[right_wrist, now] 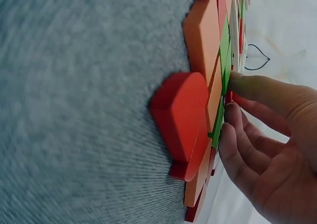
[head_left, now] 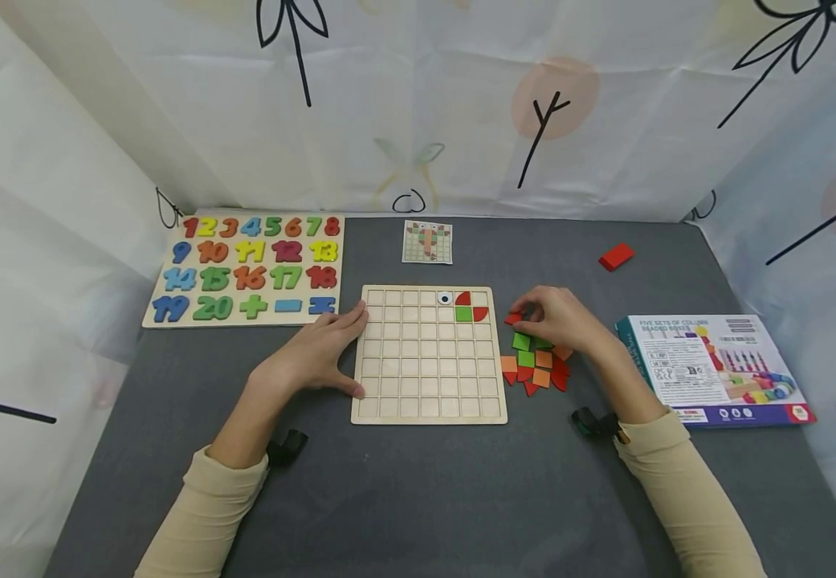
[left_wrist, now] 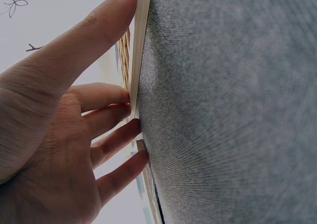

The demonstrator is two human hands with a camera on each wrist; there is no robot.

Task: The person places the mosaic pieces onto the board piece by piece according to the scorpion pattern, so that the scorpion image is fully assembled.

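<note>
A wooden grid board [head_left: 428, 353] lies flat on the table. My left hand [head_left: 320, 353] rests along its left edge, with thumb and fingers spread and touching the side. Near the board's upper right sit a white tile with a dark dot [head_left: 445, 298], a green square [head_left: 464, 314] and two red quarter-round pieces [head_left: 480, 314]. To the right of the board, my right hand [head_left: 551, 317] pinches a red piece [head_left: 512, 319] between thumb and fingers; its exact shape is partly hidden. Below that hand lies a loose pile of green, orange and red pieces [head_left: 544, 359].
A small pattern card [head_left: 428, 242] lies behind the board. At the back left is a number puzzle board [head_left: 258, 317]. A printed box [head_left: 714, 369] occupies the right side, and a red block [head_left: 616, 257] lies farther back. White patterned cloth [head_left: 418, 104] borders the table.
</note>
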